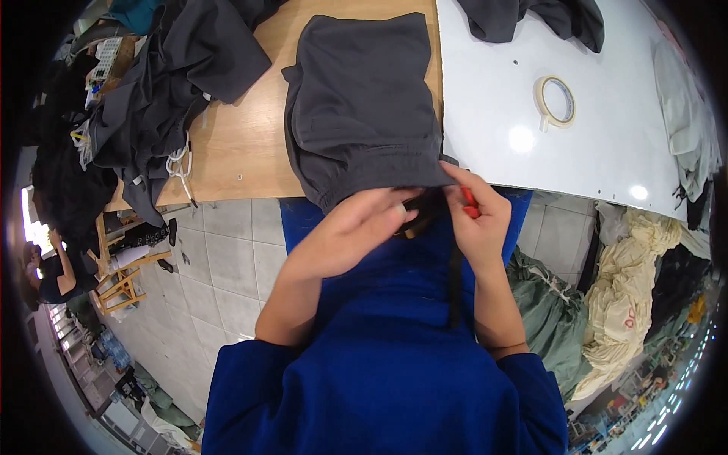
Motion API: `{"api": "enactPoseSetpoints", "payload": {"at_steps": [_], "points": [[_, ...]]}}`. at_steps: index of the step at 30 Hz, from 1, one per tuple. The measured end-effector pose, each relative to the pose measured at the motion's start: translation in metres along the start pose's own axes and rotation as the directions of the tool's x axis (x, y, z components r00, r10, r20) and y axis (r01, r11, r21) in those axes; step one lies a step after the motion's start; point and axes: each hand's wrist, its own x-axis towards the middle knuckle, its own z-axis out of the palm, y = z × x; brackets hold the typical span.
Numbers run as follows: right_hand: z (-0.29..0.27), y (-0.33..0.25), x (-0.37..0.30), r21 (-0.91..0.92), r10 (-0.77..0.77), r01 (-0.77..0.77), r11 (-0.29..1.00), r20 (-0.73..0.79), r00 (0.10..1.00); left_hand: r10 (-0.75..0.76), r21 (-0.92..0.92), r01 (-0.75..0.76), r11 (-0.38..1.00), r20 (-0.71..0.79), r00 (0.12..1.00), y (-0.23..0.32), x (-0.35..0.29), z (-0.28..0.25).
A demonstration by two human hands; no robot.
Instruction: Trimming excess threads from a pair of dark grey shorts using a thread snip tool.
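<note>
Folded dark grey trousers lie on the wooden table, their gathered elastic waistband at the front edge. My left hand is at the waistband's lower edge, its fingertips partly hidden and blurred against dark cloth. At the waistband's right corner, my right hand is closed, thumb and index finger at the fabric. A small red-handled tool is tucked in that hand; its working end is hidden. Below, a narrow black strip hangs down in front of my blue top.
More dark grey garments are heaped on the left, with a white cord hanging loose. A roll of masking tape lies on the white board. Cream cloth and green cloth are piled at right. Another person is far left.
</note>
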Motion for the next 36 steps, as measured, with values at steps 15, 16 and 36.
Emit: {"api": "enactPoseSetpoints", "payload": {"at_steps": [15, 16, 36], "points": [[-0.01, -0.009, 0.041, 0.435, 0.13, -0.241, 0.868, 0.268, 0.955, -0.092, 0.537, -0.021, 0.843, 0.182, 0.979, 0.016, 0.024, -0.041], [-0.005, -0.007, 0.039, 0.435, 0.13, -0.237, 0.869, 0.262, 0.956, -0.176, 0.376, 0.114, 0.92, 0.135, 0.975, 0.01, 0.02, -0.043], [0.0, -0.039, 0.01, -0.206, -0.362, 0.324, 0.923, -0.185, 0.914, 0.102, 0.241, -0.062, 0.969, -0.155, 0.983, 0.006, 0.02, -0.011]]}}
